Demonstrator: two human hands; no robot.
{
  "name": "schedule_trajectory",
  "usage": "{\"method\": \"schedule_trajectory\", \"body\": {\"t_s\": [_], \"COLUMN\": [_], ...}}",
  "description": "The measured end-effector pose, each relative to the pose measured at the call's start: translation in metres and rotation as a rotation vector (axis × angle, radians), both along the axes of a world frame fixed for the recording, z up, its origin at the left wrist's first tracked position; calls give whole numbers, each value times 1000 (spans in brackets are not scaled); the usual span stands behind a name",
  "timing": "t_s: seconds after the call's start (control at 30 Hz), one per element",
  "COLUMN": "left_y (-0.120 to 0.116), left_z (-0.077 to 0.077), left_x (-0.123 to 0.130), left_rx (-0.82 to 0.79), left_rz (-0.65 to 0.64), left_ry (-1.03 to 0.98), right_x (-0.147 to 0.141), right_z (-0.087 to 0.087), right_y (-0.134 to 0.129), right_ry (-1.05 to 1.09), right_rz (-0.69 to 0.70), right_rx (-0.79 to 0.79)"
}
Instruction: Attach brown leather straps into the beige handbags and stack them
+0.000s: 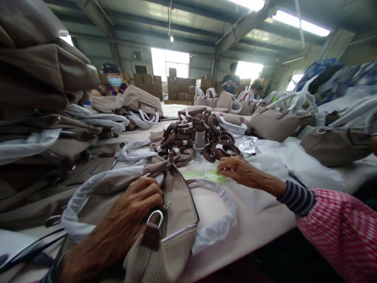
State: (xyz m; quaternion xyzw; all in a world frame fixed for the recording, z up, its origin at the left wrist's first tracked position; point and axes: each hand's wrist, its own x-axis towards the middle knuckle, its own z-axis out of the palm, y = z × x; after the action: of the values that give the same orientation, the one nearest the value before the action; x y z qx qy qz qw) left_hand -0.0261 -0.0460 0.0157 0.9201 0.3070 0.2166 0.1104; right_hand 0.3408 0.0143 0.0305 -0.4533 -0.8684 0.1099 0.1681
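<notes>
A beige corduroy handbag (179, 251) lies unzipped before me, its lining showing and its handles (216, 220) wrapped in white film. My left hand (138, 204) is closed over the edge of its opening, near a metal ring on a brown leather tab (151, 236); the fingertips are partly hidden. Farther right, my right hand (235, 169) reaches to a spread of small yellow-green and clear pieces (219, 177) on the table. Its fingers are pinched together at these pieces; what they hold is hidden. Behind the pieces is a heap of coiled brown straps (188, 133).
Stacked bags (38, 78) tower at the left. Several more handbags (271, 122) with wrapped handles stand at the right rear. White plastic sheeting (294, 161) and a silvery packet (246, 144) lie on the pale table (259, 224). Co-workers and cartons (181, 86) are in the background.
</notes>
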Motion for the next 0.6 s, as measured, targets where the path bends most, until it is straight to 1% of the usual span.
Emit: {"method": "schedule_trajectory", "body": {"t_s": [0.07,0.13,0.17,0.23,0.27,0.33,0.4,0.47,0.53,0.6], "left_y": [-1,-2,-3,-5,-5,-6,-7,-7,-6,-6], "left_z": [1,2,3,5,7,9,10,10,10,10], "left_x": [0,1,1,2,2,3,3,3,4,4], "left_rx": [-1,0,-5,-13,-14,-11,-4,4,10,18], "left_rz": [6,15,18,19,20,23,29,30,37,41], "left_ry": [-4,-11,-8,-1,3,2,6,21,42,62], "right_x": [0,-12,-22,-51,-68,-101,-127,-143,-152,-159], "right_z": [6,13,16,19,19,14,5,-5,-11,-12], "right_y": [-4,-8,-10,-14,-16,-19,-18,-14,-7,0], "right_ry": [175,311,381,541,620,701,666,585,510,461], "right_rz": [-79,-143,-160,-158,-140,-92,-65,-70,-98,-147], "right_rx": [-46,-112,-166,-337,-444,-647,-789,-867,-899,-902]}}
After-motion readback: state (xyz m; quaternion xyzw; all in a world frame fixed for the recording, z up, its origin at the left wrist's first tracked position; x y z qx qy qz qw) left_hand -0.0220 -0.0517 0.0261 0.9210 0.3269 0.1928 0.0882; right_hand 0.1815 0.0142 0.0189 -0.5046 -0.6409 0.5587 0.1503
